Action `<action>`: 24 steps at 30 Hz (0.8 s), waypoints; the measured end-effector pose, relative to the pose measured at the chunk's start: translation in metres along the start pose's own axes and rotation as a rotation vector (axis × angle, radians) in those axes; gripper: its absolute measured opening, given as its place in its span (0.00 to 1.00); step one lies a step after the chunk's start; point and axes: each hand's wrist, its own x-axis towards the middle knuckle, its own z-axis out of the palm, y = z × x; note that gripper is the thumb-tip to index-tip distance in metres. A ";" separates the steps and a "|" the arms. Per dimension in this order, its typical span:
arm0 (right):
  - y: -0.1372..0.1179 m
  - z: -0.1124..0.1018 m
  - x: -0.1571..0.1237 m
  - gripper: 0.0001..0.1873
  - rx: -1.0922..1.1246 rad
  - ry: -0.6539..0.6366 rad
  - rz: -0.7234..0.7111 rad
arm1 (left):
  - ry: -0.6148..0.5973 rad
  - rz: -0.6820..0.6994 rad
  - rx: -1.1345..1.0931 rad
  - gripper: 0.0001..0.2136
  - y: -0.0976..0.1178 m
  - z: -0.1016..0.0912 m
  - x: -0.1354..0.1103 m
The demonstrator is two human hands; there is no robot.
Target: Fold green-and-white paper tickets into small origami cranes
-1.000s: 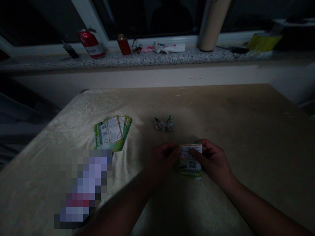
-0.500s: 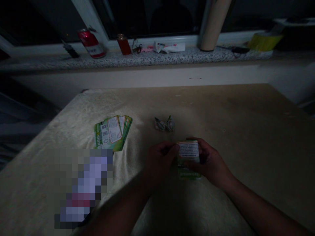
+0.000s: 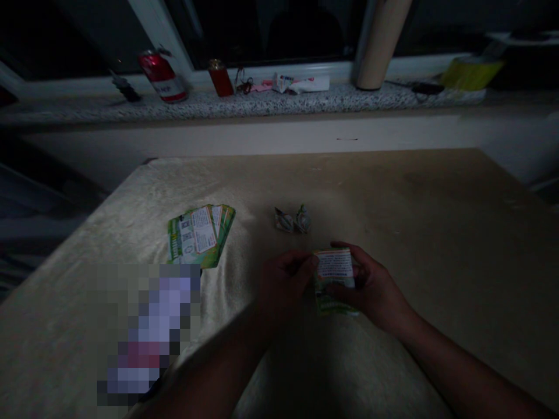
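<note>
A small green-and-white printed packet (image 3: 334,267) is held between both hands above the table. My left hand (image 3: 286,279) pinches its upper left edge with thumb and finger. Around its right side curls my right hand (image 3: 371,288), the thumb lying across the front and fingers behind. Just beyond the hands, two small crumpled pieces (image 3: 292,220), green and silvery, lie side by side. Off to the left rests a fanned stack of similar green packets (image 3: 196,235) with white text panels. The packet's back is hidden from view.
A pale cloth covers the table (image 3: 419,203). Below the stack lies a pixelated, blurred-out object (image 3: 152,331). Along the speckled windowsill (image 3: 244,107) stand a red can (image 3: 162,77), a red lighter-like item (image 3: 220,78), a white crumpled tube (image 3: 301,84), a cardboard tube (image 3: 379,46) and a yellow item (image 3: 471,73).
The packet has tilted slightly in my hands, its lower edge shifting up a little. Both hands keep nearly the same place and grip.
</note>
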 end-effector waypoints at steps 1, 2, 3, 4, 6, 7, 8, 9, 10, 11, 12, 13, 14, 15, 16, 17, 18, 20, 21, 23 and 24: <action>0.000 0.000 0.000 0.38 0.002 -0.002 -0.002 | -0.002 -0.005 -0.004 0.10 0.000 0.000 0.000; 0.001 0.000 0.000 0.38 0.004 -0.004 -0.003 | 0.000 -0.010 -0.006 0.10 0.001 0.000 0.000; 0.001 0.000 0.000 0.38 0.007 -0.004 -0.004 | 0.001 -0.014 -0.006 0.10 0.001 0.000 0.000; 0.001 0.000 0.000 0.38 0.011 -0.003 -0.004 | 0.001 -0.013 -0.003 0.10 0.001 0.000 0.000; 0.000 0.001 0.000 0.38 0.017 0.003 -0.004 | -0.001 -0.011 0.004 0.10 0.001 0.000 0.000; 0.000 0.001 0.000 0.38 0.021 0.003 -0.005 | -0.004 -0.011 0.005 0.11 0.001 0.000 0.000; 0.000 0.001 0.000 0.37 0.023 0.001 -0.006 | -0.004 -0.010 0.007 0.11 0.001 0.000 0.000; -0.001 0.001 0.000 0.37 0.022 0.001 -0.005 | -0.005 -0.008 0.010 0.11 0.001 -0.001 0.000; -0.001 0.001 0.000 0.37 0.018 -0.001 -0.003 | -0.005 -0.009 0.014 0.10 0.001 -0.001 0.000; -0.001 0.001 0.000 0.37 0.010 0.000 -0.002 | -0.003 -0.011 0.017 0.10 0.001 -0.001 -0.001; -0.001 0.000 0.001 0.38 0.001 0.002 -0.001 | -0.004 -0.013 0.017 0.10 0.001 -0.001 -0.001; -0.001 0.000 0.001 0.38 -0.008 0.003 -0.001 | -0.004 -0.015 0.014 0.10 0.001 -0.001 -0.001; 0.000 0.000 0.001 0.37 -0.016 0.002 -0.004 | -0.005 -0.014 0.011 0.10 0.000 -0.001 -0.001; 0.000 -0.001 0.001 0.37 -0.021 -0.001 -0.007 | -0.006 -0.010 0.008 0.10 -0.001 -0.001 -0.001; 0.000 -0.001 0.002 0.37 -0.020 -0.005 -0.011 | -0.003 -0.001 0.008 0.10 -0.002 -0.001 -0.001; 0.001 -0.001 0.002 0.37 -0.018 -0.009 -0.014 | -0.005 0.009 0.012 0.09 -0.002 -0.001 0.000; 0.001 -0.001 0.002 0.36 -0.013 -0.013 -0.016 | -0.005 0.017 0.018 0.09 -0.003 -0.001 0.000; 0.002 -0.001 0.002 0.37 0.002 -0.017 -0.013 | -0.002 0.023 0.024 0.09 -0.005 -0.001 0.001; 0.002 -0.001 0.002 0.37 0.011 -0.020 -0.008 | -0.002 0.022 0.020 0.09 -0.005 -0.001 0.002; 0.003 -0.001 0.002 0.37 0.023 -0.024 -0.003 | -0.008 0.018 0.013 0.09 -0.005 -0.001 0.002; 0.003 -0.001 0.002 0.37 0.028 -0.026 -0.002 | -0.010 0.016 0.009 0.08 -0.004 -0.001 0.002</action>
